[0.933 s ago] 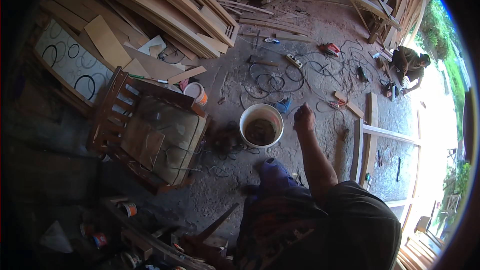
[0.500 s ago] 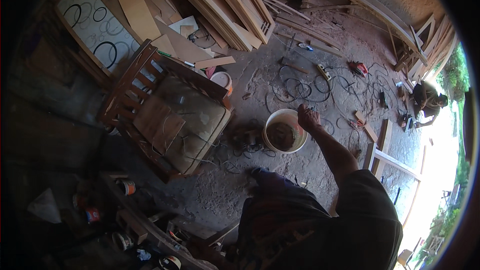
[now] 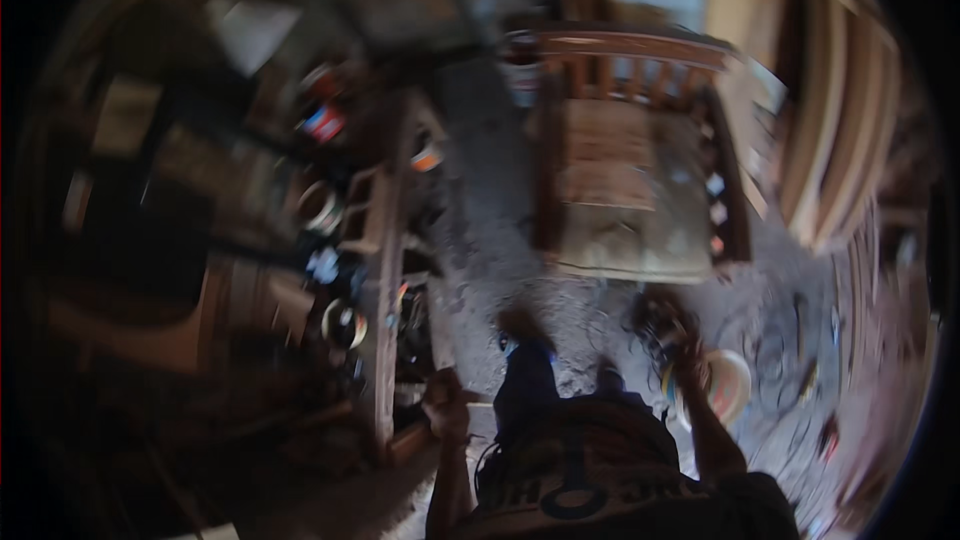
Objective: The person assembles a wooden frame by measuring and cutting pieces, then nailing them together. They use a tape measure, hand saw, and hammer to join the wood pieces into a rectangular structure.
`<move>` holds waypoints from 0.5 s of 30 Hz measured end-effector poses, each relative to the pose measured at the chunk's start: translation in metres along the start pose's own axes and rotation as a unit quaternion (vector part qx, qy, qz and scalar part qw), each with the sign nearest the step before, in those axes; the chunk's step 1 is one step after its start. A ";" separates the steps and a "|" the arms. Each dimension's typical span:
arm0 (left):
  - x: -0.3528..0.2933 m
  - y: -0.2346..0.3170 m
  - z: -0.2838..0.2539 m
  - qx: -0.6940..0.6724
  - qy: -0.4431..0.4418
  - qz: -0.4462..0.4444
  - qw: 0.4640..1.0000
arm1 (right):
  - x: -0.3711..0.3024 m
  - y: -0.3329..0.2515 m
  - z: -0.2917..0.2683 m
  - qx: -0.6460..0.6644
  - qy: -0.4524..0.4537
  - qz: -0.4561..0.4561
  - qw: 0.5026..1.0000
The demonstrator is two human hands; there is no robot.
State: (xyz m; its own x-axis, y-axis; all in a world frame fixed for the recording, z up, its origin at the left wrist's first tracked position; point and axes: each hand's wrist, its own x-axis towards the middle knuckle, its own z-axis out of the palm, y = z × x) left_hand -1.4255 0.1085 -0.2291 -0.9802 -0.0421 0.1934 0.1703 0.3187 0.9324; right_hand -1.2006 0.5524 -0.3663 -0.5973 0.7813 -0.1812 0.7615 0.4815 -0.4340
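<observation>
passage: floor strip (image 3: 490, 220) between wooden frame (image 3: 384, 370) and armchair (image 3: 690, 195) | block: 1 bucket (image 3: 740, 390) near right hand (image 3: 692, 370)

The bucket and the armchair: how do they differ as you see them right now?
The bucket is round, while the armchair is boxy with a slatted back. The bucket is pale, whereas the armchair has a brown wooden frame. The bucket looks much smaller than the armchair. The right hand overlaps the bucket in this view, while no hand overlaps the armchair. Both stand on the floor.
</observation>
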 end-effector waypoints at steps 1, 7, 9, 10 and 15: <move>0.004 -0.007 0.001 -0.031 0.033 -0.037 0.998 | -0.001 0.006 0.054 -0.073 -0.056 -0.094 0.991; 0.036 -0.047 -0.035 -0.099 0.065 -0.180 0.977 | 0.078 -0.081 0.172 0.201 -0.235 0.035 0.950; 0.033 -0.067 -0.055 -0.071 0.114 -0.162 0.978 | 0.100 -0.112 0.177 0.132 -0.332 0.055 0.932; 0.035 -0.078 -0.054 -0.064 0.129 -0.151 0.978 | 0.114 -0.123 0.173 0.099 -0.349 0.032 0.931; 0.039 -0.111 -0.067 -0.049 0.192 -0.207 0.958 | 0.149 -0.254 0.172 0.059 -0.395 -0.006 0.917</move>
State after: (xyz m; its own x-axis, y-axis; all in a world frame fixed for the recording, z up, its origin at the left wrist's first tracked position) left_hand -1.4763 0.0077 -0.3043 -0.8599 -0.4966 -0.1177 -0.1974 0.1109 0.9740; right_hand -1.5265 0.4782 -0.4344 -0.6364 0.2216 -0.7389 0.7492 0.4056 -0.5236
